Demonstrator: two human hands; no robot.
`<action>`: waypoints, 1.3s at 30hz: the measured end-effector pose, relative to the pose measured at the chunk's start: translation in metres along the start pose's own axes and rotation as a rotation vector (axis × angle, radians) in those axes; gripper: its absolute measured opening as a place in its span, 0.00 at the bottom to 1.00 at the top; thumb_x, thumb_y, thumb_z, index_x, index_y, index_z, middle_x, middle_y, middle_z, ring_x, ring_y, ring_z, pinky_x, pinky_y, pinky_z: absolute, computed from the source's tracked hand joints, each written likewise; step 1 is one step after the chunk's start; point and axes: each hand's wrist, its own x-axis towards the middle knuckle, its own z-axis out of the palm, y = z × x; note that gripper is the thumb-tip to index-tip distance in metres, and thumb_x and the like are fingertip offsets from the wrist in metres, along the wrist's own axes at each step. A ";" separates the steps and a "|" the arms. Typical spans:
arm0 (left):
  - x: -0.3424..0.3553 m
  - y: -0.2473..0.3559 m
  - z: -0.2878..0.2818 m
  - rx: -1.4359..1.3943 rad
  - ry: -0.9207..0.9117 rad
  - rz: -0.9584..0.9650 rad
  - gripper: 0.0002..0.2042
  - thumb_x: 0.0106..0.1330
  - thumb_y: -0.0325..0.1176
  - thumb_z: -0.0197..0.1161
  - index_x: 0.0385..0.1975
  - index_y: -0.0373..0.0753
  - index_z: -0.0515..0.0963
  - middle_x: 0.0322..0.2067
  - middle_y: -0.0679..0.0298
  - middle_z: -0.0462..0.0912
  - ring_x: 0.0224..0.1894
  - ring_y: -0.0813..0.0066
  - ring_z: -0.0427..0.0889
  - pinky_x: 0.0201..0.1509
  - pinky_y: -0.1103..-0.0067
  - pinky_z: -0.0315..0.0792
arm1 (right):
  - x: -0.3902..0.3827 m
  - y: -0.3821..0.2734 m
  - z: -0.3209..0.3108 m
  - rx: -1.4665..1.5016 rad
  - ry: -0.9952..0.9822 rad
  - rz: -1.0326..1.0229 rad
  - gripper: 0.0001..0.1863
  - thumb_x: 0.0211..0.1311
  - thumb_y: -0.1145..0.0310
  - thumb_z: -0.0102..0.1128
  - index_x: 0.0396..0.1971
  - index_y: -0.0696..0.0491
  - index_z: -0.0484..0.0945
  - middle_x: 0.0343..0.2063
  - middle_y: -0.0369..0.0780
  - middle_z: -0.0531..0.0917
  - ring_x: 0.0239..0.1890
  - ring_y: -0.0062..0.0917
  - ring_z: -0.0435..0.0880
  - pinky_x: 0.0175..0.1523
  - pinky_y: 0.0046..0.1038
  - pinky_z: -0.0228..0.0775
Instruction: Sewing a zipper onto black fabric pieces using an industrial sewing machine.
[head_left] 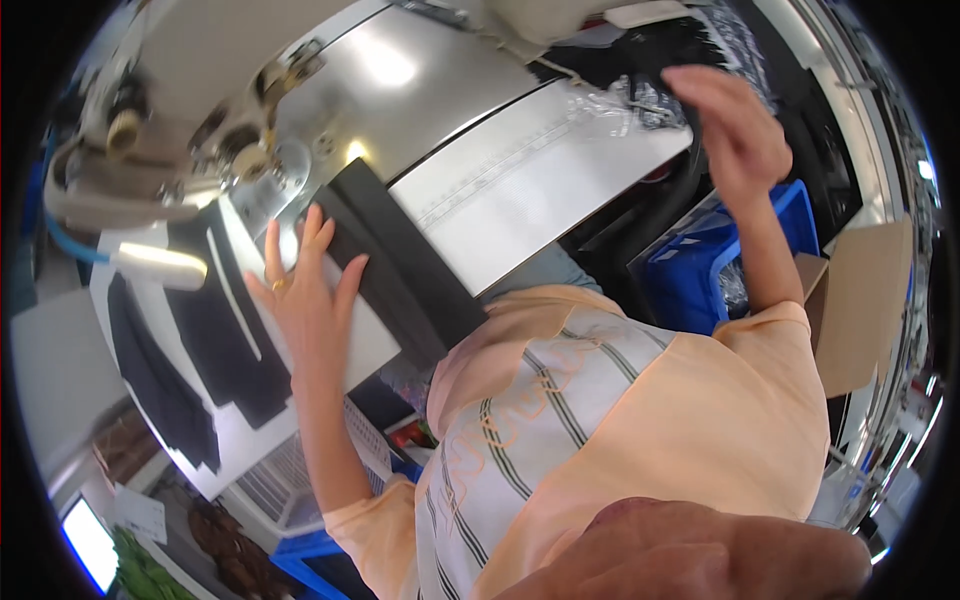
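My left hand [305, 280] rests with fingers spread at the needle area of a sewing machine [250, 160], its fingertips at the edge of a folded black fabric strip [395, 260]. More black cloth pieces [230, 360] lie to the left on the white machine bed [365, 352], beside a thin white strip. My right hand [740, 135] is raised at the upper right, fingers loosely extended and slightly curved with nothing visible in them, near crumpled clear plastic [640, 105]. A white board with ruler markings [530, 200] extends right from the black strip.
A blue crate [680, 280] and an open cardboard box [860, 300] stand right of me. A white plastic basket [290, 470] sits below the table at left, near another blue crate [320, 560]. A lit screen [88, 540] shows at the lower left.
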 end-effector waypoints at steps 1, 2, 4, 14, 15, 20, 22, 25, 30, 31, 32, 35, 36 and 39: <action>0.004 0.002 0.002 -0.003 0.001 0.008 0.21 0.65 0.42 0.63 0.56 0.44 0.73 0.64 0.74 0.69 0.72 0.62 0.54 0.71 0.46 0.36 | 0.007 -0.025 0.018 0.119 -0.036 -0.068 0.17 0.50 0.82 0.61 0.42 0.55 0.83 0.41 0.43 0.84 0.37 0.31 0.85 0.41 0.25 0.79; 0.005 0.001 0.005 0.015 0.025 0.036 0.21 0.64 0.41 0.64 0.56 0.44 0.74 0.64 0.74 0.69 0.72 0.62 0.54 0.70 0.45 0.37 | 0.011 -0.049 0.043 0.248 -0.120 -0.094 0.17 0.50 0.82 0.61 0.43 0.56 0.83 0.41 0.43 0.84 0.37 0.31 0.85 0.41 0.25 0.79; 0.007 -0.003 0.011 0.064 0.094 0.108 0.22 0.62 0.43 0.65 0.55 0.45 0.74 0.61 0.73 0.72 0.71 0.63 0.55 0.68 0.44 0.39 | 0.017 -0.078 0.103 0.403 -0.188 -0.180 0.18 0.50 0.81 0.60 0.43 0.55 0.82 0.42 0.42 0.83 0.35 0.30 0.85 0.39 0.26 0.79; 0.002 -0.022 0.013 -0.286 0.154 0.102 0.22 0.54 0.32 0.69 0.50 0.45 0.73 0.51 0.73 0.79 0.67 0.67 0.64 0.68 0.44 0.33 | 0.033 -0.079 0.205 0.425 -0.374 -0.359 0.11 0.58 0.72 0.56 0.41 0.52 0.81 0.43 0.35 0.80 0.35 0.27 0.83 0.37 0.27 0.78; 0.002 -0.021 0.012 -0.289 0.153 0.096 0.22 0.54 0.32 0.69 0.50 0.45 0.73 0.51 0.73 0.79 0.67 0.67 0.64 0.68 0.44 0.33 | 0.033 -0.079 0.206 0.427 -0.367 -0.341 0.11 0.58 0.72 0.57 0.41 0.52 0.81 0.43 0.34 0.80 0.37 0.27 0.83 0.38 0.27 0.78; 0.000 -0.022 0.014 -0.072 0.214 0.170 0.20 0.52 0.32 0.71 0.47 0.49 0.78 0.51 0.74 0.78 0.66 0.68 0.65 0.67 0.44 0.40 | 0.038 -0.076 0.204 0.429 -0.387 -0.323 0.14 0.54 0.70 0.62 0.42 0.52 0.80 0.43 0.34 0.80 0.42 0.27 0.81 0.42 0.27 0.77; 0.002 -0.021 0.013 -0.078 0.215 0.175 0.19 0.52 0.32 0.71 0.46 0.49 0.79 0.51 0.74 0.78 0.65 0.68 0.66 0.66 0.44 0.41 | 0.047 -0.072 0.202 0.403 -0.414 -0.308 0.15 0.54 0.69 0.64 0.43 0.52 0.79 0.44 0.34 0.80 0.43 0.27 0.81 0.43 0.28 0.77; 0.012 -0.024 0.014 -0.079 0.228 0.222 0.19 0.51 0.32 0.70 0.45 0.48 0.80 0.51 0.74 0.78 0.64 0.68 0.68 0.66 0.44 0.43 | 0.056 -0.060 0.211 0.263 -0.377 -0.159 0.19 0.57 0.68 0.64 0.49 0.52 0.77 0.49 0.36 0.79 0.45 0.32 0.80 0.46 0.30 0.74; 0.021 -0.028 0.019 0.007 0.333 0.318 0.16 0.51 0.33 0.69 0.41 0.45 0.80 0.49 0.73 0.79 0.61 0.70 0.71 0.66 0.46 0.45 | 0.056 -0.058 0.220 0.052 -0.338 -0.228 0.17 0.58 0.62 0.65 0.47 0.49 0.79 0.48 0.33 0.78 0.49 0.28 0.75 0.52 0.30 0.70; 0.021 -0.027 0.021 0.029 0.344 0.335 0.14 0.52 0.32 0.68 0.40 0.44 0.80 0.47 0.73 0.79 0.61 0.71 0.72 0.66 0.46 0.44 | 0.056 -0.056 0.220 0.053 -0.340 -0.228 0.17 0.58 0.62 0.65 0.47 0.49 0.79 0.48 0.33 0.78 0.49 0.28 0.75 0.52 0.30 0.70; 0.021 -0.026 0.023 0.050 0.354 0.351 0.12 0.53 0.32 0.67 0.39 0.43 0.81 0.45 0.73 0.80 0.61 0.72 0.72 0.67 0.47 0.44 | 0.056 -0.055 0.221 0.056 -0.342 -0.250 0.18 0.58 0.61 0.65 0.47 0.50 0.79 0.48 0.33 0.78 0.49 0.27 0.75 0.52 0.30 0.69; 0.022 -0.026 0.022 0.033 0.348 0.360 0.10 0.55 0.32 0.64 0.38 0.43 0.81 0.43 0.73 0.81 0.59 0.72 0.73 0.67 0.47 0.43 | 0.057 -0.053 0.220 0.086 -0.327 -0.301 0.18 0.57 0.62 0.65 0.46 0.51 0.79 0.48 0.34 0.78 0.49 0.27 0.75 0.51 0.31 0.69; 0.022 -0.025 0.023 0.033 0.347 0.360 0.10 0.55 0.32 0.64 0.38 0.43 0.81 0.43 0.73 0.81 0.59 0.72 0.73 0.67 0.47 0.43 | 0.057 -0.051 0.220 0.110 -0.310 -0.336 0.17 0.56 0.62 0.66 0.45 0.51 0.79 0.48 0.34 0.77 0.48 0.28 0.76 0.51 0.31 0.69; 0.022 -0.026 0.025 0.018 0.343 0.350 0.10 0.55 0.31 0.64 0.38 0.43 0.81 0.43 0.74 0.81 0.57 0.72 0.75 0.68 0.48 0.43 | 0.055 -0.052 0.216 0.164 -0.306 -0.279 0.16 0.53 0.62 0.68 0.41 0.52 0.80 0.45 0.34 0.78 0.45 0.28 0.77 0.50 0.30 0.70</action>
